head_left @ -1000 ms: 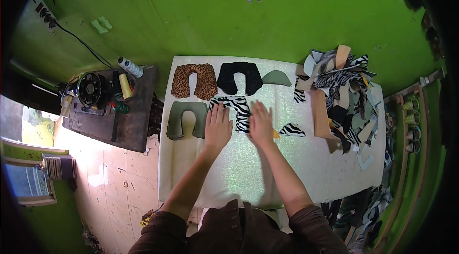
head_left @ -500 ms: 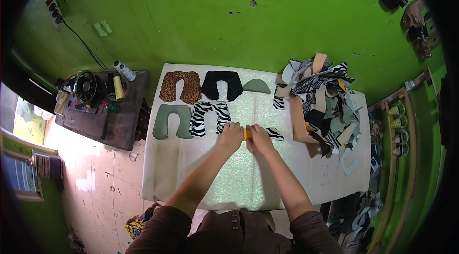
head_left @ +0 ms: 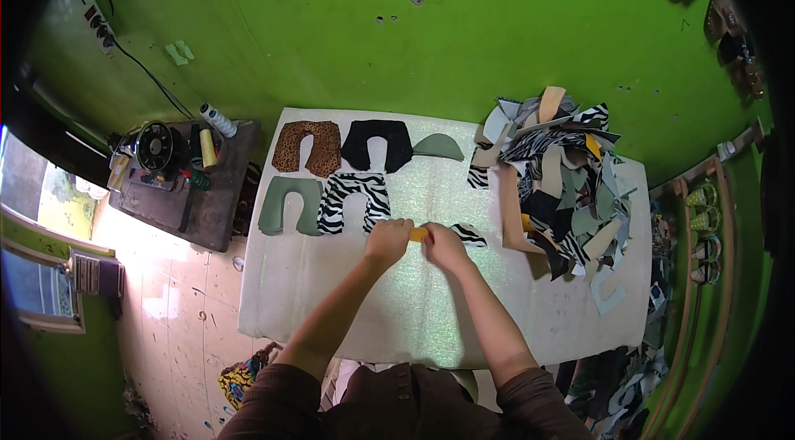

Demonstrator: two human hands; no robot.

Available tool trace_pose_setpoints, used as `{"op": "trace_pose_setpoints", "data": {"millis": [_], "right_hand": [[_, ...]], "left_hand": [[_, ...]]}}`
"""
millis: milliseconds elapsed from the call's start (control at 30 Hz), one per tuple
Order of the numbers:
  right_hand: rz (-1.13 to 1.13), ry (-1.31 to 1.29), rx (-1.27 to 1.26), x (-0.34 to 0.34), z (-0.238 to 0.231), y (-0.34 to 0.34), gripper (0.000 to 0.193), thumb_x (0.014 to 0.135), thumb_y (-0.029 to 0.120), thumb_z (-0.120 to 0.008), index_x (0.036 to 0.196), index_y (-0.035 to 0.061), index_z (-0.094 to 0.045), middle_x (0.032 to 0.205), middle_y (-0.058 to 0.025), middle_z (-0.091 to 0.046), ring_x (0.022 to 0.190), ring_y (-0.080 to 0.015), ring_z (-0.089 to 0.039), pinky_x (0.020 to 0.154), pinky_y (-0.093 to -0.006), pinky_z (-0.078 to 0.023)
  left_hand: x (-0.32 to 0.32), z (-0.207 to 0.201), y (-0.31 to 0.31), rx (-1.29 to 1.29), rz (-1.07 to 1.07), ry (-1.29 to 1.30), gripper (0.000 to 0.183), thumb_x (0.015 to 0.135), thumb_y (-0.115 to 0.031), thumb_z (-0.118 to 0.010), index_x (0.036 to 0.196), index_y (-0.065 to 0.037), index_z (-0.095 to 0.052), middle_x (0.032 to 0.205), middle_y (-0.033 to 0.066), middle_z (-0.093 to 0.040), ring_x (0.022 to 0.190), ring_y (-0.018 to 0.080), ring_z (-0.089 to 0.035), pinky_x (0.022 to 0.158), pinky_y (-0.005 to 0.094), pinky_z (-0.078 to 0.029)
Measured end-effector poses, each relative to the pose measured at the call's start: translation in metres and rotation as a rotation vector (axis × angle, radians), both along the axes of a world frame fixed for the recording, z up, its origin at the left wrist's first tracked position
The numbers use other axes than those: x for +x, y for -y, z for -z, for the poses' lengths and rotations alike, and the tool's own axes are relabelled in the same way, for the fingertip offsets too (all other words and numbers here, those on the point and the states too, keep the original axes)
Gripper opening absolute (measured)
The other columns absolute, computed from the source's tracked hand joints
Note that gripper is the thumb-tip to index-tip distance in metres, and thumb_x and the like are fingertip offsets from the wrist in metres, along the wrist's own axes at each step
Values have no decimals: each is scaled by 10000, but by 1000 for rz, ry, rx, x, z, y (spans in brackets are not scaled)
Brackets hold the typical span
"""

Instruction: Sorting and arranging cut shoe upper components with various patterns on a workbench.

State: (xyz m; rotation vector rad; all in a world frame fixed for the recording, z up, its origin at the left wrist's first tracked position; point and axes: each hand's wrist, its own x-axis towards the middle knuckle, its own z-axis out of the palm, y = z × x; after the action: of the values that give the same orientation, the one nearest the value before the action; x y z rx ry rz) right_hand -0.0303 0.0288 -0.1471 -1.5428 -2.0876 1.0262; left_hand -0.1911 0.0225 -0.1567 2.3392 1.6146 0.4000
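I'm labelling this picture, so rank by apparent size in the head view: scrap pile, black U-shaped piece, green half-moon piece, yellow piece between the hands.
1. Scrap pile
2. Black U-shaped piece
3. Green half-moon piece
4. Yellow piece, going only by its visible part

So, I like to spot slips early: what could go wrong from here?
The yellow-orange strip, held between the left hand and right hand, might bend or slip if they pull unevenly.
The left hand overlaps the lower right end of the black-and-white, zebra-striped U-shaped piece in this view, so it could nudge that out of place.
The small black-and-white zebra-striped scrap lies partly behind the right hand and might be brushed aside.
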Motion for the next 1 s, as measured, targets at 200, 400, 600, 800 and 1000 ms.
{"op": "trace_pose_setpoints", "data": {"millis": [200, 400, 600, 800, 1000], "right_hand": [[204, -196, -96, 19, 5, -36, 237, 774, 122, -573, 996, 42, -556, 838, -182, -611, 777, -328, -597, 696, -368, -463], [394, -207, -28, 9, -3, -76, 249, 768, 75, -582, 1007, 59, -516, 831, -182, -606, 781, -345, -592, 691, -391, -461], [414, -127, 134, 6, 8, -104, 243, 756, 62, -578, 994, 30, -538, 923, -194, -569, 847, -347, -564, 733, -389, -451], [376, -23, 286, 4, 22, -114, 246, 751, 88, -585, 985, 17, -556, 913, -174, -538, 823, -345, -547, 724, -398, -450], [392, 131, 480, 8, 23, -104, 209, 772, 133, -568, 946, 20, -585, 967, -158, -488, 899, -316, -470, 758, -375, -424]], "left_hand": [[4, -16, -36, -136, -169, 227, 149, 815, -136, -507, 928, -43, -532, 830, 157, -604, 758, 329, -595, 663, 394, -472], [10, -1, -78, -106, -313, 389, 197, 797, -110, -554, 969, -20, -516, 881, 194, -593, 798, 361, -578, 707, 414, -457], [21, 12, -108, 31, -322, 343, 132, 798, -96, -551, 894, -14, -509, 853, 181, -572, 772, 361, -569, 660, 425, -460], [27, 19, -122, 131, -295, 99, 88, 767, -88, -530, 838, -39, -512, 764, 119, -523, 723, 294, -567, 624, 396, -460], [33, 10, -115, 377, -255, -190, 81, 714, -98, -517, 785, -63, -532, 822, 86, -504, 793, 233, -505, 661, 333, -407]]}}
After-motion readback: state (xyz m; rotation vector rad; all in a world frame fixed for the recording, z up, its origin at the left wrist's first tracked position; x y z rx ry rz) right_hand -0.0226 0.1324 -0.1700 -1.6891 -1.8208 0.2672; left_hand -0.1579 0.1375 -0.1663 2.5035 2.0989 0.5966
